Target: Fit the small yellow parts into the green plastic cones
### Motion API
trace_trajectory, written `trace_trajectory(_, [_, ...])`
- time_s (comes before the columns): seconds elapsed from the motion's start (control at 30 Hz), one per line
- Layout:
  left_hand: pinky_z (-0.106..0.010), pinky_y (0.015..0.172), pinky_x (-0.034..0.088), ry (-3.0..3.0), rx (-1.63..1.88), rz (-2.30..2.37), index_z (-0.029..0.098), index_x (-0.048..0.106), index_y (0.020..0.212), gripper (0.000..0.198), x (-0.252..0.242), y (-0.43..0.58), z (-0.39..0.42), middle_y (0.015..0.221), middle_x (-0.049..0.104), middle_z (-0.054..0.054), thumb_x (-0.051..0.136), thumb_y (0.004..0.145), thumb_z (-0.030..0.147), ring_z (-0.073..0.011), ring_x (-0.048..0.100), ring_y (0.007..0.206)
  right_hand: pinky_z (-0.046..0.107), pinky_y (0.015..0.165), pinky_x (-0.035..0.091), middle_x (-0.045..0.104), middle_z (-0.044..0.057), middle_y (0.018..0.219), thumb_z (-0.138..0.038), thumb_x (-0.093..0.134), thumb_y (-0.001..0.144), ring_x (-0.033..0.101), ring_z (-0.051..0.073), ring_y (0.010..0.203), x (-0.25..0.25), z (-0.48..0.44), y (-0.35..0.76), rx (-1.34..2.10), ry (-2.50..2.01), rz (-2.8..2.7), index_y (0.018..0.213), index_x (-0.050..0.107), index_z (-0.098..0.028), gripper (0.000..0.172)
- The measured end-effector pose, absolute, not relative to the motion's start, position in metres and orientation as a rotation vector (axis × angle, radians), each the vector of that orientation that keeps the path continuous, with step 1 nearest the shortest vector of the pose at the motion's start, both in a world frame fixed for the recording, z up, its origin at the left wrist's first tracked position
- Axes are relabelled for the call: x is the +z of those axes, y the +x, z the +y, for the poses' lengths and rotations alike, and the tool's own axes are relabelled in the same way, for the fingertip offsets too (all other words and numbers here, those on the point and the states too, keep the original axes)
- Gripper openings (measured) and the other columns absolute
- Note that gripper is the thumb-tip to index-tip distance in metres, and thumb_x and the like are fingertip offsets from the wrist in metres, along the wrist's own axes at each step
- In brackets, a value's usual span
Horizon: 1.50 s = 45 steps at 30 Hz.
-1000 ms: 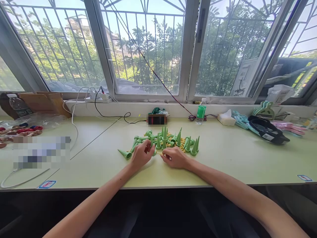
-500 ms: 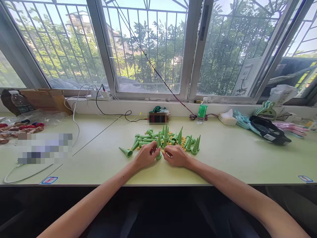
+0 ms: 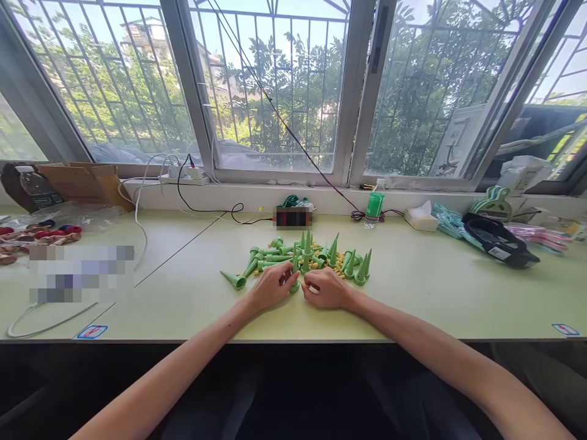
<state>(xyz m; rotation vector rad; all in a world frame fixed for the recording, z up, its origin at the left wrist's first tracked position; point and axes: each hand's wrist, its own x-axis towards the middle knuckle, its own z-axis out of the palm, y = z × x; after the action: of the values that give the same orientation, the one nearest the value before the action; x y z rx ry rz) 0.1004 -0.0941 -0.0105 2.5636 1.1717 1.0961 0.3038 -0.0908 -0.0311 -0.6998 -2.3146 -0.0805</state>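
Note:
My left hand [image 3: 274, 286] is closed around an upright green plastic cone spike [image 3: 294, 286], its wide collar low near the table and its tip pointing up. Just to the right, my right hand [image 3: 326, 288] has its fingers pinched together. A small yellow piece [image 3: 301, 283] shows at those fingertips, close beside the cone, though its shape is too small to make out. Behind both hands spreads a pile of green cone spikes [image 3: 280, 258], some standing and some lying down, mixed with small yellow pieces [image 3: 339, 263]. One cone [image 3: 233, 280] lies apart at the left.
A water bottle with a green label [image 3: 375, 205] and a tissue box [image 3: 420, 218] stand by the window. A black visor cap [image 3: 499, 241] lies at the right. Cables run from a power strip [image 3: 186, 177]; a white cable [image 3: 55, 333] loops on the left of the table [image 3: 183, 311].
Both hands stay almost in place. The yellow piece at my right fingertips sits slightly lower beside the cone; the pile has not moved.

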Motion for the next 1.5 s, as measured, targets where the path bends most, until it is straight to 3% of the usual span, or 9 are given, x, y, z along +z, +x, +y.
trace_trajectory(1.13, [-0.02,0.052,0.035,2.585,1.188,1.096,0.018,0.046,0.072,0.025,-0.0159,0.097,-0.0934,0.059,0.048,0.005,0.054,0.093,0.03,-0.0076,0.041,0.052,0.024,0.056,0.029,0.052,-0.002,0.061,-0.023,0.048,0.095,0.041,0.01,0.053,-0.0253,-0.0938,0.3049,0.008,-0.766,-2.353,0.069,0.047,-0.018,0.026])
trace_trajectory(1.5, [-0.02,0.05,0.034,2.627,1.283,0.999,0.018,0.048,0.073,0.023,-0.0162,0.0958,-0.0915,0.059,0.044,0.005,0.055,0.093,0.027,-0.0078,0.038,0.052,0.024,0.06,0.031,0.058,0.001,0.067,-0.027,0.041,0.102,0.05,0.011,0.058,-0.03,-0.0899,0.3058,0.014,-0.802,-2.365,0.076,0.051,-0.018,0.029])
